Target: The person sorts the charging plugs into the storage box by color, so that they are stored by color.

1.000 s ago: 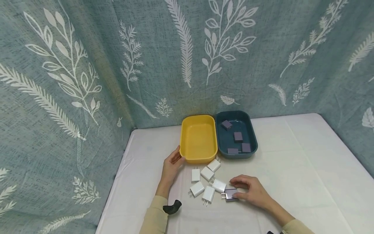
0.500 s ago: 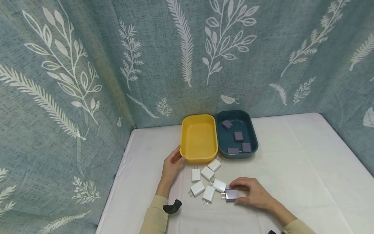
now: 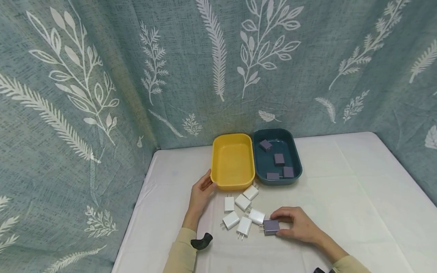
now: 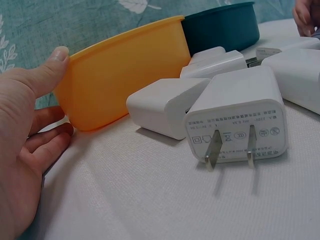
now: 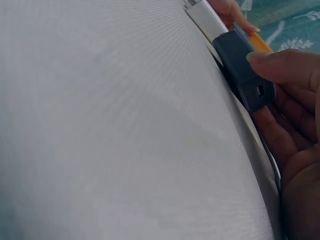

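Note:
In the head view my right hand [image 3: 297, 226] pinches a purple plug charger [image 3: 271, 227] between thumb and fingers, low at the table. Its prongs point left, towards a white charger [image 3: 256, 216]. The right wrist view shows the thumb on the charger's [image 5: 242, 67] side, near its port end. My left hand [image 3: 199, 197] touches the front left corner of a yellow tray [image 3: 233, 187]. In the left wrist view the thumb is at that tray's [image 4: 125, 75] rim, the relaxed fingers low against its wall. Several white chargers [image 4: 240, 110] lie loose on the cloth, some with prongs showing.
A dark blue tray [image 3: 297, 167] stands against the yellow one's right side, with several purple chargers [image 3: 279, 159] in it. White cloth [image 3: 348, 182] covers the table. A leaf-patterned curtain [image 3: 191, 76] hangs behind and at both sides.
My right thumb has slid from the purple charger's top face to its near edge. The charger's face has turned from shiny to matte. The left hand keeps its place at the yellow tray.

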`<state>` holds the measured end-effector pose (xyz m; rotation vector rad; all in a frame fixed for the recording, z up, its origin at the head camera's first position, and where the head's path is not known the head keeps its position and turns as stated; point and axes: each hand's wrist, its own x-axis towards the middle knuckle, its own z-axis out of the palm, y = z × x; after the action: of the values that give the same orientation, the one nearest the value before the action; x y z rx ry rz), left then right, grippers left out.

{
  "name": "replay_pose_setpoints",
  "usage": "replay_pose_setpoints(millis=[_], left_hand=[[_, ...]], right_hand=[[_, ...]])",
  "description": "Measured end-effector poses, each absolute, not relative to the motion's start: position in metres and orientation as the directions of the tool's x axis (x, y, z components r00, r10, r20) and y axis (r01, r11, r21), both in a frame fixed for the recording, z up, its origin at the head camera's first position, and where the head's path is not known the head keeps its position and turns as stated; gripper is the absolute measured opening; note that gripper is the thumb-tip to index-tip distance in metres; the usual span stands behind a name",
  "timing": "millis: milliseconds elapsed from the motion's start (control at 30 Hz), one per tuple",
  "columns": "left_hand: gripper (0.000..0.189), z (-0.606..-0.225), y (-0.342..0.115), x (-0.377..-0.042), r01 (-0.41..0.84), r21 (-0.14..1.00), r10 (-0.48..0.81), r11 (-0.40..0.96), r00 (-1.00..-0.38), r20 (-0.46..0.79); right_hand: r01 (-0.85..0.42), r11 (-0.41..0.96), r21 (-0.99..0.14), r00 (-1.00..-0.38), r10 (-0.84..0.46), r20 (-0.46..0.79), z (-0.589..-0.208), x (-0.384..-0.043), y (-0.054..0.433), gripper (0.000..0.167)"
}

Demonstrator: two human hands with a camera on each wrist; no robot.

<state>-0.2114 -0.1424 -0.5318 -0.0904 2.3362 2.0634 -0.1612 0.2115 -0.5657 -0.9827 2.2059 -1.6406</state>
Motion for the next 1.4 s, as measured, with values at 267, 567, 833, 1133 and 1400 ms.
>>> replay_pose_setpoints(millis=[267,567,833,1133,1400], left_hand=[[0.059,-0.532,-0.142,-0.211,-0.059,0.992,-0.026,0.115,-0.998,-0.056],[0.059,-0.531,-0.142,-0.211,-0.051,0.994,-0.02,0.1,-0.999,-0.05],[0.059,-0.531,-0.142,-0.211,-0.055,0.993,-0.019,0.103,-0.998,-0.053],[0.059,-0.53,-0.142,-0.211,-0.056,0.993,-0.025,0.107,-0.998,-0.054],[0.059,-0.531,-0.143,-0.211,-0.046,0.991,-0.026,0.126,-0.999,-0.043]], right_hand=[[-0.3,0.09,-0.95,-0.766,-0.616,0.184,-0.567,-0.164,0.213,0.038],[-0.32,0.067,-0.945,-0.798,-0.558,0.23,-0.559,-0.169,0.214,0.035],[-0.346,0.056,-0.936,-0.826,-0.492,0.276,-0.553,-0.173,0.211,0.036],[-0.344,0.036,-0.938,-0.852,-0.432,0.296,-0.549,-0.181,0.207,0.037],[-0.341,0.074,-0.937,-0.878,-0.381,0.289,-0.541,-0.191,0.202,0.037]])
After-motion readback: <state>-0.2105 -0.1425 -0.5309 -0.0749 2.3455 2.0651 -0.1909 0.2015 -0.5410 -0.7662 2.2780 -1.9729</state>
